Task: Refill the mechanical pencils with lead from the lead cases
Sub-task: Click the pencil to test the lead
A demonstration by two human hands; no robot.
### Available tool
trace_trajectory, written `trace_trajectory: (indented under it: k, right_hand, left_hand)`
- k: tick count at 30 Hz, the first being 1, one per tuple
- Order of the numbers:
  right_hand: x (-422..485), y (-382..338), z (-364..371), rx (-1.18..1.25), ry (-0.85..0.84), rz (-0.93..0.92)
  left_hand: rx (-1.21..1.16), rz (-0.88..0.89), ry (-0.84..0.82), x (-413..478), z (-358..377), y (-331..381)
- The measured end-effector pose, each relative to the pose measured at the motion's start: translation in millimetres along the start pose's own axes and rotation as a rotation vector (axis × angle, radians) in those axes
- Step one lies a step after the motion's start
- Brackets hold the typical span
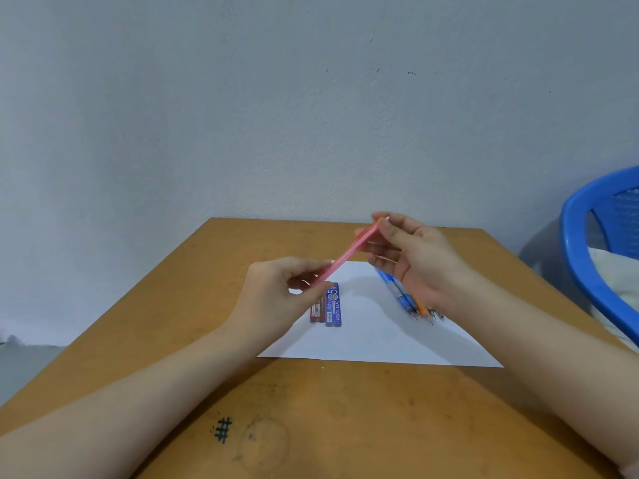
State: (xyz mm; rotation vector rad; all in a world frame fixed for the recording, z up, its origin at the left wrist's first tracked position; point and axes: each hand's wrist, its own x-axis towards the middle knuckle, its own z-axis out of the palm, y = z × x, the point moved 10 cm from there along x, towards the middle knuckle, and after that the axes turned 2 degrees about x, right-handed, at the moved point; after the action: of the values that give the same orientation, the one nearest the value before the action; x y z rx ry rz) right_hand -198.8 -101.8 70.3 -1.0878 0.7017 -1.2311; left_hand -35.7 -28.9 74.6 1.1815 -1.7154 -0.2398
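Since the red lead case [316,310] and the blue lead case [334,305] lie side by side on the white paper [380,340] on the table [311,426], at nine o'clock from the sheet's middle and held by neither hand, the refill looks barely begun; no loose lead shows. Just above them the left hand [276,288] has its fingers [311,267] closed narrowly on the lower end of the pink pencil [340,259], which slants up toward one o'clock. The spare pencils [397,292] wait at three o'clock, unopened as far as I can see. Farthest, the right hand [411,257] pinches the upper end, other fingers loose; whether its cap is off I cannot tell.
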Motion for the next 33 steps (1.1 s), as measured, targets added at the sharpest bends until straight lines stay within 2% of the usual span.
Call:
trace_trajectory:
  k: [2, 4, 8, 13, 18, 24, 29, 33]
  right_hand:
    - [1, 8, 1, 0.140, -0.013, 0.088]
    - [1, 15, 4, 0.278, -0.026, 0.150]
    - [3, 17, 10, 0.474, -0.050, 0.122]
    - [4, 8, 19, 0.573, -0.122, 0.061]
    - [0, 8, 22, 0.595, -0.125, 0.101]
    - [-6, 11, 27, 0.620, -0.148, 0.168]
    - [-15, 11, 31, 0.588, -0.152, 0.198]
    - [-19, 13, 33, 0.633, -0.170, 0.242]
  left_hand:
    - [-0.053, -0.155, -0.075, -2, 9, -13]
    - [-0.203, -0.313, -0.167, -8, 24, -22]
    - [-0.548, -0.565, -0.317, -26, 51, -22]
    - [-0.829, -0.738, -0.456, -43, 68, -8]
    - [-1.067, -0.927, -0.541, -57, 79, 5]
    - [-1.158, -0.993, -0.651, -66, 85, 15]
    - [-1.158, -0.963, -0.771, -74, 90, 28]
    - [-1.156, -0.948, -0.805, -76, 92, 31]
